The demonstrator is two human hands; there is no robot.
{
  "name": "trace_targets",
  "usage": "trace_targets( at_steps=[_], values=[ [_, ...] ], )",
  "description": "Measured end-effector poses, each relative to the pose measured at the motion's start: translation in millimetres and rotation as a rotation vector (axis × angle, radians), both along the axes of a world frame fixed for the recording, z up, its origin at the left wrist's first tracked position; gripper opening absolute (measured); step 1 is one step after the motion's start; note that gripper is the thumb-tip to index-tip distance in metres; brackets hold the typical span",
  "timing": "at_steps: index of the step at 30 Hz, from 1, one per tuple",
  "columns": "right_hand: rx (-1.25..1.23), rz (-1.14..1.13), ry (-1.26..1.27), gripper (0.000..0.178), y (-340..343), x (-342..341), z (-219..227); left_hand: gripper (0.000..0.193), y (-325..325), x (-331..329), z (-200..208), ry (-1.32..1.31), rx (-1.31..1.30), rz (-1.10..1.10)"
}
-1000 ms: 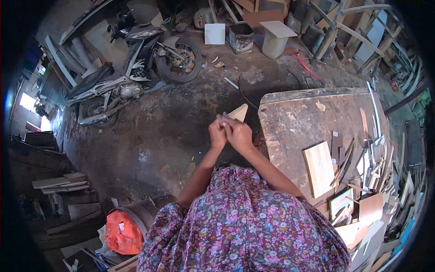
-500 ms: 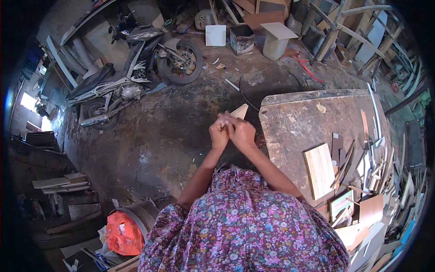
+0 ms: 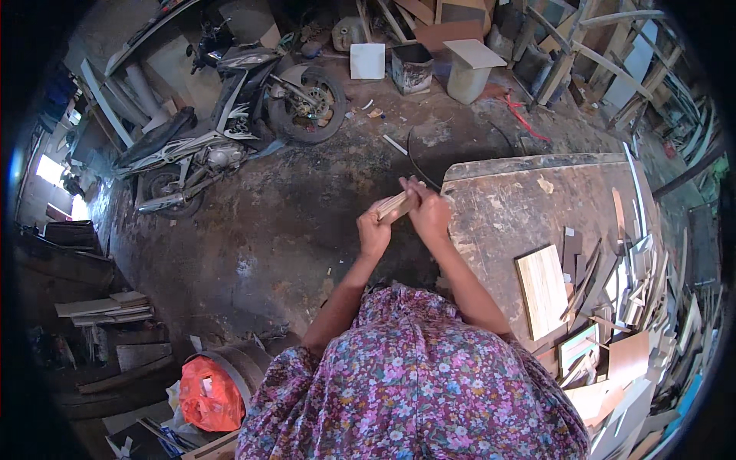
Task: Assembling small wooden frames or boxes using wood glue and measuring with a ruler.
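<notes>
A short, pale piece of wood with a layered-looking edge is held up in front of my body, tilted up to the right. My left hand is closed around its lower left end. At its upper right end, my right hand is closed against the wood, with its fingers bent over the far side. Whether anything thin lies between the right fingers and the wood is hidden. Both hands are above the dark floor, just left of the worn wooden table.
A flat light board lies on the table, with wood offcuts piled beyond it. A motorbike stands far left. Nearer on the left are stacked boards and a red plastic bag. Buckets stand at the back.
My right hand has moved rightward, away from my left hand, to the wood's upper end. More of the wood between the hands now shows. My left hand keeps its hold.
</notes>
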State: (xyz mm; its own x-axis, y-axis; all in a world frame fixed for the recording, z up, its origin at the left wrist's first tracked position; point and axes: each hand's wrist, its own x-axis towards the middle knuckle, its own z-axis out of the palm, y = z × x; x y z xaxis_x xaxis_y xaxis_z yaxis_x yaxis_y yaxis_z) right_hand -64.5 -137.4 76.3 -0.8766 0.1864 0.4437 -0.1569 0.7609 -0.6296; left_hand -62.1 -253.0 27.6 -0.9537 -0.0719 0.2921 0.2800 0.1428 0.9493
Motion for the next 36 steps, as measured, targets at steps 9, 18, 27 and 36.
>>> trace_targets(
  at_steps=[9,18,27,36],
  values=[
    [0.005,0.106,-0.145,0.021,-27.5,18.5,9.9,0.021,-6.8,-6.2,-3.5,-0.023,-0.029,0.015],
    [0.018,0.158,-0.109,0.024,-33.3,25.9,13.5,0.016,-9.6,-2.9,7.0,0.002,-0.103,-0.006],
    [-0.038,0.063,-0.036,0.021,-8.2,7.7,8.7,0.020,-3.4,0.7,9.6,-0.030,0.085,-0.067],
    [-0.016,-0.006,0.017,0.024,-2.3,-1.3,-2.6,0.022,-4.5,4.3,15.9,-0.069,-0.011,-0.056]
  ],
)
